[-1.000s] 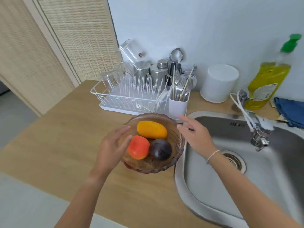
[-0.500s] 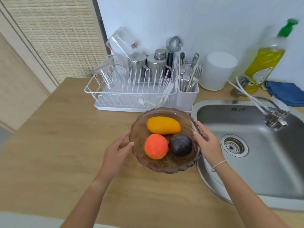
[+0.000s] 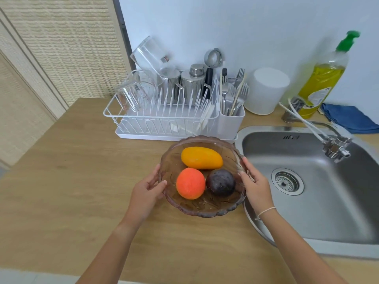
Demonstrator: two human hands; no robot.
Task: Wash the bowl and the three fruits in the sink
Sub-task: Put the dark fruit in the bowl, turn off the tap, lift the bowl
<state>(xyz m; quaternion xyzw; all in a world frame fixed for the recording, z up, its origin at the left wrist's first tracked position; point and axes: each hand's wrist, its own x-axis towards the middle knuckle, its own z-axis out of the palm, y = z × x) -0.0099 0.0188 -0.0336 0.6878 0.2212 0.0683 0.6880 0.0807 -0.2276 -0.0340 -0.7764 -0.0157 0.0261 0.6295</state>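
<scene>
Bowl (image 3: 202,203) pick-up is the step judged to be in hand. The tinted glass bowl is located on the bench (image 3: 71,181), just beside the sink (image 3: 320,214), with the yellow fruit (image 3: 202,158), the orange fruit (image 3: 190,183) and the dark purple fruit (image 3: 220,182) held inside it. The rim is bracketed by both hands: the left hand (image 3: 146,191) is partly curled against the left edge, the right hand (image 3: 255,186) is cupped against the right edge. Whether the bowl is lifted clear cannot be told. A level carry over the sink rim is called for next, so that no fruit rolls out. The tap (image 3: 333,149) is seen dry.
</scene>
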